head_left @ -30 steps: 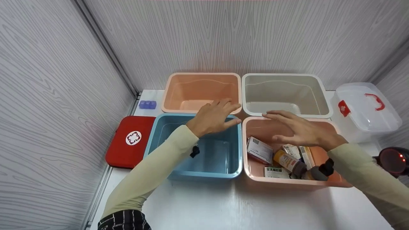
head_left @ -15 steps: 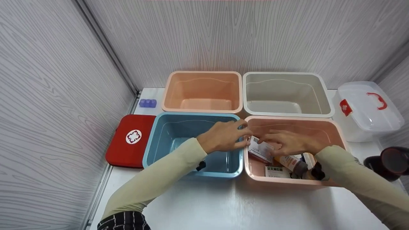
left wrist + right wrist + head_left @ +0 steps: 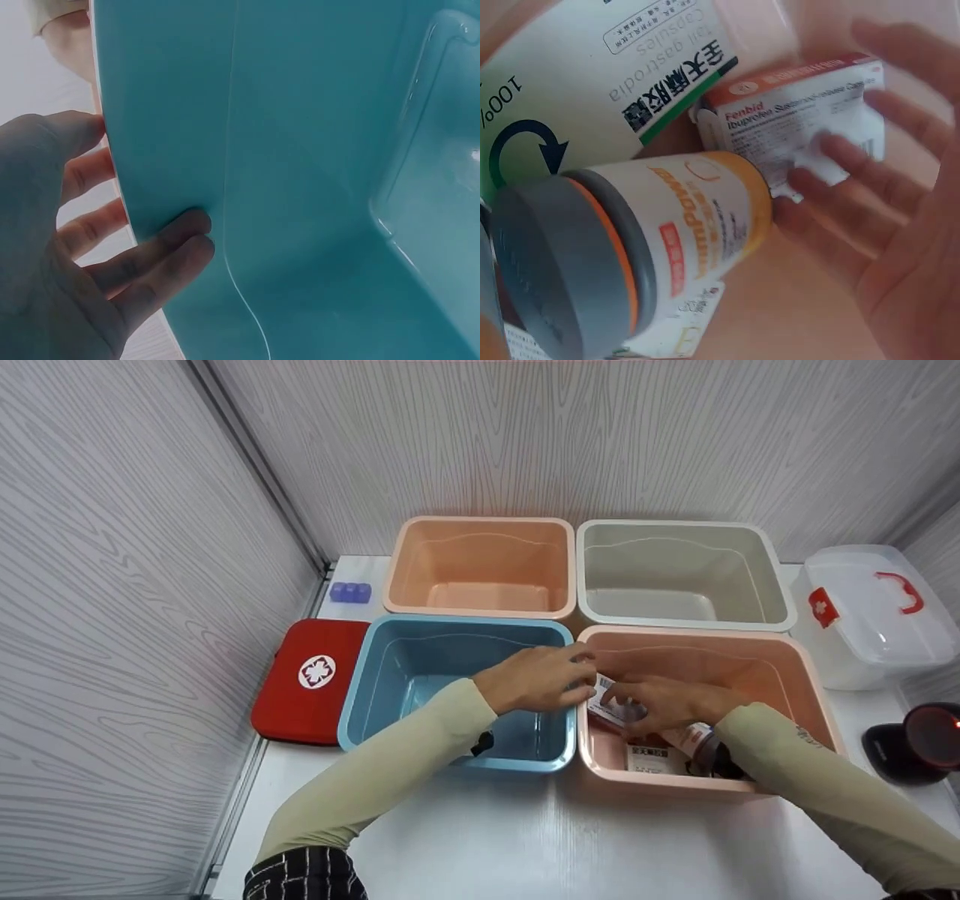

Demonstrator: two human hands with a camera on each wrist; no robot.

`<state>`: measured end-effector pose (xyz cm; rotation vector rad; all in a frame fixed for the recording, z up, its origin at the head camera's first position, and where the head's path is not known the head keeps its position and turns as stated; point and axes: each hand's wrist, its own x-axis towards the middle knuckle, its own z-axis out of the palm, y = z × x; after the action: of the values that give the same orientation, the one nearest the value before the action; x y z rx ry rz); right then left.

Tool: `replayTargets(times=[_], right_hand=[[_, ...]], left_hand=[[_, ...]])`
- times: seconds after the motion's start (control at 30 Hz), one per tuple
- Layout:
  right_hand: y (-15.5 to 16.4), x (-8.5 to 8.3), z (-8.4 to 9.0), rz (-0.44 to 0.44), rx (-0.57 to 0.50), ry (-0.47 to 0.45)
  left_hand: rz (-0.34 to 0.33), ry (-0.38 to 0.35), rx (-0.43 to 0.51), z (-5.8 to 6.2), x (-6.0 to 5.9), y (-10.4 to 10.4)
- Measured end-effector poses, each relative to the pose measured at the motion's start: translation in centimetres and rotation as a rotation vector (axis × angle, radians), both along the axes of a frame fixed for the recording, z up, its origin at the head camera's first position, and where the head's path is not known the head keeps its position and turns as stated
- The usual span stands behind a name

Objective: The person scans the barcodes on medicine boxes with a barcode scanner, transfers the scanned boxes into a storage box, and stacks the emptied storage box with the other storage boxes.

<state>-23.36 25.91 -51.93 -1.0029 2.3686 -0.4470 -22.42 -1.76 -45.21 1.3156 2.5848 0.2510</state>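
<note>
My right hand (image 3: 667, 701) is down inside the front pink bin (image 3: 811, 682). Its loosely spread fingertips touch a white and red Fenbid ibuprofen box (image 3: 787, 120), which leans near the bin's left wall. Beside it lie a white and orange bottle (image 3: 697, 217) with a grey cap and a white and green capsule box (image 3: 592, 75). My left hand (image 3: 534, 679) is at the right rim of the blue bin (image 3: 457, 619), where it meets the pink one. In the left wrist view its relaxed fingers straddle that rim, two inside the blue bin and the others outside.
An orange bin (image 3: 487, 559) and a grey bin (image 3: 679, 562) stand behind. At left are a red first-aid case (image 3: 285, 712) and a small purple case (image 3: 350, 592). A clear lidded first-aid box (image 3: 874, 607) and a black device (image 3: 911, 742) are at right.
My right hand has come down from above the pink bin onto the ibuprofen box. My left hand has moved right and down to the rim between the blue and pink bins.
</note>
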Motion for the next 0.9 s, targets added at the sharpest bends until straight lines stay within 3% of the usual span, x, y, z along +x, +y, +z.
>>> replayTargets(times=[0.33,0.57,0.73,0.9], right_hand=[[-0.7,-0.1,-0.9,-0.099,0.086,0.173],[-1.3,-0.4,-1.5,-0.02,0.041,0.337],[-1.2,-0.6,-1.1,0.022,0.047,0.32],[-0.7,-0.8,0.9,-0.01,-0.009,0.254]], left_hand=[[0.001,-0.036,-0.001,0.2,-0.2,-0.1],[-0.003,-0.052,0.014,0.1,-0.3,-0.1],[-0.006,-0.037,0.007,0.0,-0.5,-0.1],[-0.015,-0.057,0.02,-0.1,-0.5,-0.1]])
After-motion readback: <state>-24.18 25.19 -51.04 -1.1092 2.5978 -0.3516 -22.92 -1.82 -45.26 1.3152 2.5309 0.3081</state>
